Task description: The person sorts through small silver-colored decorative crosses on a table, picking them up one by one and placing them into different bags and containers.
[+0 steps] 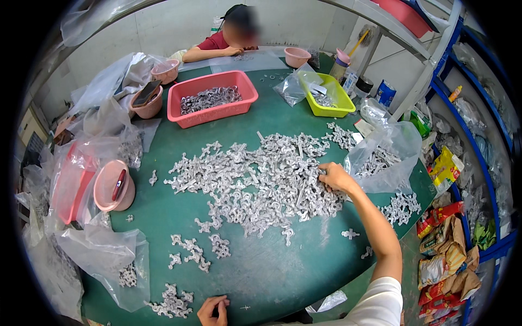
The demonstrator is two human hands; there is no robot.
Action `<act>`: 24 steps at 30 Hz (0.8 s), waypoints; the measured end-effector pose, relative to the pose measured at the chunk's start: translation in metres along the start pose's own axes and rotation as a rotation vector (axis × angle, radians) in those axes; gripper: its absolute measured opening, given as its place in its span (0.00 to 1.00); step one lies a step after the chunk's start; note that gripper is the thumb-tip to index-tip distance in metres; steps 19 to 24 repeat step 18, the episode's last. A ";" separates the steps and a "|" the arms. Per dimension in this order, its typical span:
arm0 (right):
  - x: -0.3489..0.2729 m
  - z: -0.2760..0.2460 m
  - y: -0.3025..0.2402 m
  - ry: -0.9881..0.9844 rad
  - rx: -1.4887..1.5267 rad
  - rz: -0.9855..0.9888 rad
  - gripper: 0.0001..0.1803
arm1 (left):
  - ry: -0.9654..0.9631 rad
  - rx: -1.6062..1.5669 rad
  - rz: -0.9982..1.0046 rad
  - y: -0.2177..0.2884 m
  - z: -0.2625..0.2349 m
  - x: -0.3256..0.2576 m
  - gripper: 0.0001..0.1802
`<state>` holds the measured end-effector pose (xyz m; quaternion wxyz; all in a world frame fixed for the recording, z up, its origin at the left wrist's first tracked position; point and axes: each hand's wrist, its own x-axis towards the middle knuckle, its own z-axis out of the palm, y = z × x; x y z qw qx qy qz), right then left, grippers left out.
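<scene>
A broad heap of small grey metal castings [255,179], knobbly and branched, covers the middle of the green table. At the heap's right side is my right hand [335,178], its fingers bent in among the castings; whatever they grip is hidden. My left hand [213,311] rests curled at the near table edge, its contents not visible. Beside it on the left lies a small cluster of castings [173,302]. Other loose castings [190,251] lie between that cluster and the heap. A clear plastic bag [399,149] with more grey parts stands right of my right hand.
A pink tub [175,115] of grey rings and a lime-green basket [331,111] stand behind the heap. At left are a pink bowl [111,202] holding a red-handled tool and plastic bags [81,244]. Another person [217,49] works across the table. Blue shelving [473,130] stands right.
</scene>
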<state>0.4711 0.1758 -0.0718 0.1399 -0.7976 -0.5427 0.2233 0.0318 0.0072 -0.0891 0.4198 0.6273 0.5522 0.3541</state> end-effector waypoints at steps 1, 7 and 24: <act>-0.002 -0.007 -0.003 0.016 0.047 0.019 0.17 | 0.002 0.010 0.011 0.000 0.000 0.000 0.07; 0.054 -0.022 0.014 0.601 -0.277 0.029 0.12 | -0.005 0.005 -0.018 -0.006 0.001 -0.001 0.08; 0.050 0.009 0.009 0.184 -0.303 -0.012 0.13 | 0.069 -0.117 -0.030 -0.020 0.009 -0.005 0.08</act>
